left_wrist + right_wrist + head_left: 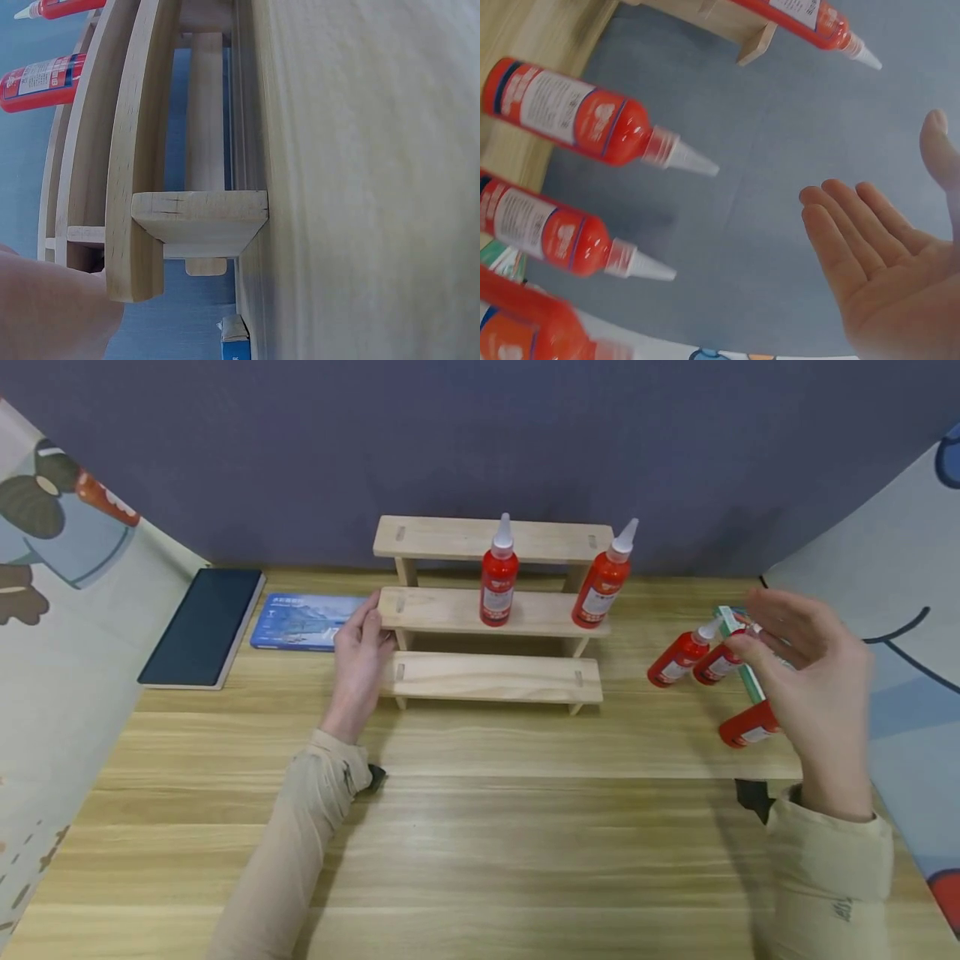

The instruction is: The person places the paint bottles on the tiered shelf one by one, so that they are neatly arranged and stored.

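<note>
A three-tier wooden stand (442, 677) stands on the table against the back wall. My left hand (358, 656) holds the left end of its middle step, thumb at the edge; in the left wrist view the hand (52, 311) is partly hidden behind the lower board. Two red bottles with white pointed nozzles stand on the middle step, one near its centre (498, 589) and one at its right end (600, 589). My right hand (817, 685) is raised over three more red bottles (562, 112), fingers extended and thumb apart, with nothing in it.
A dark notebook (201, 628) lies at the back left, next to a blue picture box (296, 620). Behind the right-hand bottles lies a green and white box (752, 683). Dark pieces (752, 795) show at the table's seam. Printed panels (52, 635) border both sides.
</note>
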`<action>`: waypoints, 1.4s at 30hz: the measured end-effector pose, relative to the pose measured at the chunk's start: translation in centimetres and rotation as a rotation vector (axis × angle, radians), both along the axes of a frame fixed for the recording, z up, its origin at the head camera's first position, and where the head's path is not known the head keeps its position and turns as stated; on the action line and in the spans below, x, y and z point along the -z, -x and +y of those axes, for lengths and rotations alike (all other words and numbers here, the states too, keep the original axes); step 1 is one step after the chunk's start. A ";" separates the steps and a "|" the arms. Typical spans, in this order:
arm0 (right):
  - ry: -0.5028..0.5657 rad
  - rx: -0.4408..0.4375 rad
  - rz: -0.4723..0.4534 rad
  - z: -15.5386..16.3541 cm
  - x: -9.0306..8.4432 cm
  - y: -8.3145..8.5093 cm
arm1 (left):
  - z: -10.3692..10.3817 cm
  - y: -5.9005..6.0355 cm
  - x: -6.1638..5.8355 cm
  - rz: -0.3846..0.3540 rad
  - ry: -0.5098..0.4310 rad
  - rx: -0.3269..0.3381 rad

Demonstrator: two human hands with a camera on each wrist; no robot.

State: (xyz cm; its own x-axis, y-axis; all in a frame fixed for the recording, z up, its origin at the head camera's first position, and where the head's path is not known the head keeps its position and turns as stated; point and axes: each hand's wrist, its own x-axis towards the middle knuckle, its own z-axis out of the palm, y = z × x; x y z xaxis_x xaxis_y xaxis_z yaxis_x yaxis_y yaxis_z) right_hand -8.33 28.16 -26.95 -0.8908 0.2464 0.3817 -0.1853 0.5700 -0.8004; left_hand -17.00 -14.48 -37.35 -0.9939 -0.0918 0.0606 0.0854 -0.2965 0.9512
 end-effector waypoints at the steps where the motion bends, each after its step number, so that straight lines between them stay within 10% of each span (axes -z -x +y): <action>1: -0.006 0.006 -0.011 0.2 0.1 0.0 | 0.0 0.0 0.0 0.001 -0.001 0.001; 42: -0.132 0.281 -0.345 8.7 5.9 -3.4 | 0.1 0.0 0.1 0.021 -0.035 0.020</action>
State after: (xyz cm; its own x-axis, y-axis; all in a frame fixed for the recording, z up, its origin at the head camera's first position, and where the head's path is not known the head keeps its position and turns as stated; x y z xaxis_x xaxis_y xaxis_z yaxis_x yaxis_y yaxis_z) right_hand -4.95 36.81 -32.81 -0.8767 0.4659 0.1194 0.2554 0.6613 -0.7053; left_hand -16.98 -14.43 -37.48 -0.9941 -0.0746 0.0791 0.0995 -0.3313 0.9383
